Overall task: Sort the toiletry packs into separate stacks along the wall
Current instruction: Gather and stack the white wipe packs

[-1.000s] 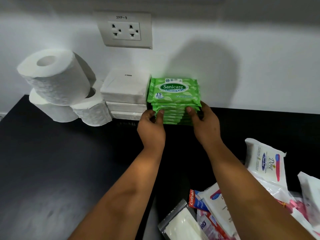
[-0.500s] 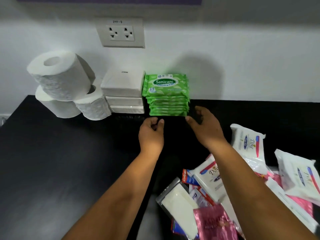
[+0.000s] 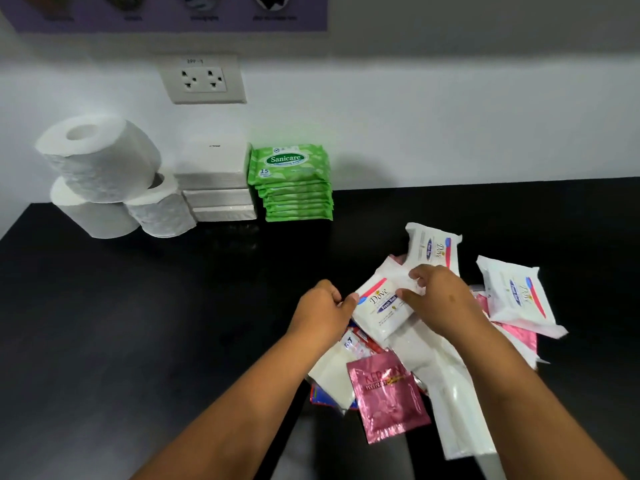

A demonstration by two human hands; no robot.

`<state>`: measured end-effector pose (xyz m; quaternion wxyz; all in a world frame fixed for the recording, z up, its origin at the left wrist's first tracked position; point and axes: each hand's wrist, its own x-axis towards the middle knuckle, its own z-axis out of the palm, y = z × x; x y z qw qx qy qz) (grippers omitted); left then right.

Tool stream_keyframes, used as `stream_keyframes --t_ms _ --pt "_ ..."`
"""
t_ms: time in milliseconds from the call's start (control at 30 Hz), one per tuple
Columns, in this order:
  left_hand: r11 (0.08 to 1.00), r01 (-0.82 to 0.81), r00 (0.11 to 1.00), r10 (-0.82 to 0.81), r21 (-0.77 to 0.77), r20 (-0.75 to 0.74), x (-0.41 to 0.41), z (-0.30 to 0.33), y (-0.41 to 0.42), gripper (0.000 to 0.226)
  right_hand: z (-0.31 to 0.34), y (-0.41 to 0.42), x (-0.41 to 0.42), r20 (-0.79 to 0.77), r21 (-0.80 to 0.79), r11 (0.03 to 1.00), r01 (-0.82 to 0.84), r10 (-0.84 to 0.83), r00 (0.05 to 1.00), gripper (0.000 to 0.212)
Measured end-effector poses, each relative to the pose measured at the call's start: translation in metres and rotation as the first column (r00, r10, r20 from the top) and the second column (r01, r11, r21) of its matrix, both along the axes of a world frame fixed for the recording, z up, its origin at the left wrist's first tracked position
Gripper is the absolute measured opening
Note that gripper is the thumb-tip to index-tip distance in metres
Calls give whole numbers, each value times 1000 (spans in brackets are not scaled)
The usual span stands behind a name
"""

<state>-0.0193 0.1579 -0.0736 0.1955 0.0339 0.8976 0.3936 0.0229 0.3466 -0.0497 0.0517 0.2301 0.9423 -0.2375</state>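
Observation:
A stack of green Sanicare wipe packs (image 3: 292, 183) stands against the wall, beside a stack of white tissue packs (image 3: 216, 181). In the loose pile at the right, both hands hold one white Dove pack (image 3: 381, 306): my left hand (image 3: 320, 313) pinches its left end and my right hand (image 3: 438, 297) grips its upper right side. Two more Dove packs lie behind (image 3: 433, 249) and to the right (image 3: 516, 294). A pink sachet (image 3: 388, 394) lies at the front of the pile.
Three toilet rolls (image 3: 104, 174) are piled at the far left by the wall. A wall socket (image 3: 202, 79) sits above the stacks. A long white plastic pack (image 3: 453, 403) and red-blue packs (image 3: 360, 341) lie in the pile on the black tabletop (image 3: 138, 323).
Both hands let go of the green stack, drew back to the pile at the right and took hold of a Dove pack. The camera has pulled back.

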Motion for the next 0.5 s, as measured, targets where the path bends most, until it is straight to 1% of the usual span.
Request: stream_keyframes --t_ms 100,200,300,367,433,500 --pt "1000 3 998 -1 -27 63 9 2 7 35 -8 -2 10 14 -7 1000 31 -30 999 52" --pt "1000 -20 997 22 -24 74 13 3 11 36 -11 -3 15 0 15 1000 4 -4 1000 42" --pt "997 -58 994 53 49 101 14 -2 11 32 -11 -8 18 -43 64 998 -29 32 999 31" --pt "992 -85 993 77 92 88 15 -4 11 27 -10 -15 19 -79 69 997 -27 32 996 27" --pt "979 -127 990 116 158 74 16 -5 8 23 -10 -21 19 -117 37 999 -7 11 993 23" --pt "954 -177 984 165 242 67 16 -4 3 19 -11 -27 19 -173 -37 999 21 -27 984 20"
